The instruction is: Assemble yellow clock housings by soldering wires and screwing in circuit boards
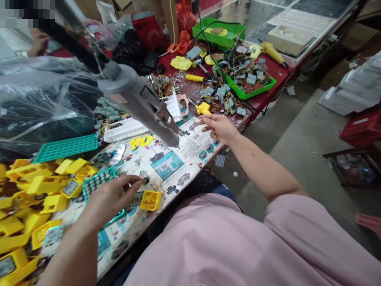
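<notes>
My left hand [108, 198] is closed in a pinch at the table's left side, with a small dark round part [145, 178] at its fingertips. Just right of it, an open yellow plastic housing [150, 200] sits near the front edge. Partly under my left hand lies a teal tray [99, 180] of small round silvery pieces. My right hand [220, 129] reaches over the table's right side, fingers stretched out and apart, holding nothing visible. Beyond its fingertips is a small yellow moulded piece [203, 108]. Between my hands hangs a grey electric screwdriver [143, 103], tip downward.
Yellow housings [35, 198] are heaped at left beside a teal perforated tray [67, 147]. Small yellow pieces [141, 141] and white strips [126, 129] lie behind the screwdriver. A green tray [253, 94] overflows with wired circuit boards. A yellow-handled tool [196, 78] lies behind; a co-worker's hand [38, 41] shows far left.
</notes>
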A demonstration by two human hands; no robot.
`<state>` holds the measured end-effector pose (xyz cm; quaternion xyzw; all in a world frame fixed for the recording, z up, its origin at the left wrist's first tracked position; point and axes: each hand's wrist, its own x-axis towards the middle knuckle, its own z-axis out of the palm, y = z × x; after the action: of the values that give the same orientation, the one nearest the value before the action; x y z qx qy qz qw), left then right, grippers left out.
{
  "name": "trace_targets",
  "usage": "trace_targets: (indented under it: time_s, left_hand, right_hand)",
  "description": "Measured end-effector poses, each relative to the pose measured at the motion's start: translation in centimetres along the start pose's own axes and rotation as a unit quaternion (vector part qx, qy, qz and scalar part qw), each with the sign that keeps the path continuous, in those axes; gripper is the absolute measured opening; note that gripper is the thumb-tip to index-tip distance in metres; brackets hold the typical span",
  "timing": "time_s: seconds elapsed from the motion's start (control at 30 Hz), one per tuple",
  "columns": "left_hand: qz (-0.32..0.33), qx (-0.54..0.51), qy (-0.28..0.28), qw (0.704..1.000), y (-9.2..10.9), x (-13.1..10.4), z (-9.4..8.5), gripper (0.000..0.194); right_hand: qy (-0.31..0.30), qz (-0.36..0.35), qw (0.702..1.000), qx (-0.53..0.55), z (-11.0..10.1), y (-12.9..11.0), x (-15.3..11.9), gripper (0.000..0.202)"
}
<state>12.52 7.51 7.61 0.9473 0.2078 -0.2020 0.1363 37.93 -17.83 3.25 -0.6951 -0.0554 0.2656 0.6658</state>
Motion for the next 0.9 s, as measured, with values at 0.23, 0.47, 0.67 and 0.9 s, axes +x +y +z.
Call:
trace_targets:
  time_s: [0.23,0.47,0.67,0.9]
  left_hand:
    - [0.014,-0.008,-0.01,1.0,-0.5,0.0,0.5,0.061]
    - [0.016,-0.008,-0.025,1.0,0.2,0.0,0.4,0.066]
    - [0.025,-0.009,-0.018,0.999,-0.3,0.2,0.6,0.066]
    - [0.053,-0.012,0.009,0.998,-1.8,0.5,1.3,0.058]
  right_hand:
    - [0.107,-0.161,0.733,-0.652,-1.7,-0.1,0.0,0.037]
    - [0.129,-0.125,0.727,-0.663,-1.1,0.4,1.0,0.038]
    - [0.02,-0.219,0.705,-0.674,-1.5,-0.2,1.0,0.034]
    - [-0.037,-0.202,0.689,-0.695,-0.5,-0.4,1.6,0.036]
